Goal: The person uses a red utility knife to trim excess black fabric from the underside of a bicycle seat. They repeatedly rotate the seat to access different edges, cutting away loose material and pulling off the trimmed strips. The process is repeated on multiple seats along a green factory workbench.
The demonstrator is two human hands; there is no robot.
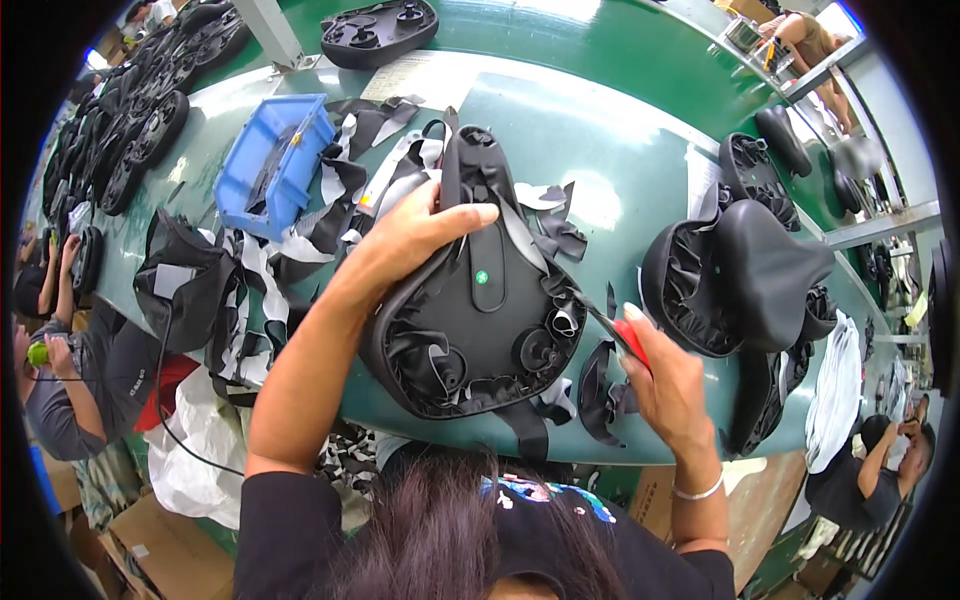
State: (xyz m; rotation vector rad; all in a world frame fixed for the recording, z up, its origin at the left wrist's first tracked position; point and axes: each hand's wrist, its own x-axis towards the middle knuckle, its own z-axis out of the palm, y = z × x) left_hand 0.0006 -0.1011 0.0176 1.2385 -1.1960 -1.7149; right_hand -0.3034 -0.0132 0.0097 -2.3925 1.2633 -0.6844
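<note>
Two bare hands: left hand (425, 232) grips the saddle near its nose, thumb on the base, fingers largely hidden; right hand (665, 385) is closed round a red-handled cutting tool (633, 338), exact type unclear.
Bench edge, near side: just beyond the wearer's torso; saddle's broad rear faces it, scrap strips (597, 395) lying close by at right.
Bicycle saddle (445, 310), black, one: underside up at bench centre, nose pointing away; gathered cover fabric rings the base.
Step in hand: apparently trimming surplus cover; tool tip at the right rim.
Next move, as judged: calls for a steady left hold and a blade kept along the rim, off the folded cover.
Room, right: a gap of teal workbench (520, 110) separates the tool hand from a right-side saddle group, including one smooth-topped saddle (765, 270).
Room, left: tighter; black and grey offcuts (340, 180) crowd the left forearm.
Blue plastic bin (248, 222), one: beyond the offcuts, dark contents.
Saddle pile (140, 150): far left, many pieces.
Far saddle (380, 38), one: underside up, past the bin.
</note>
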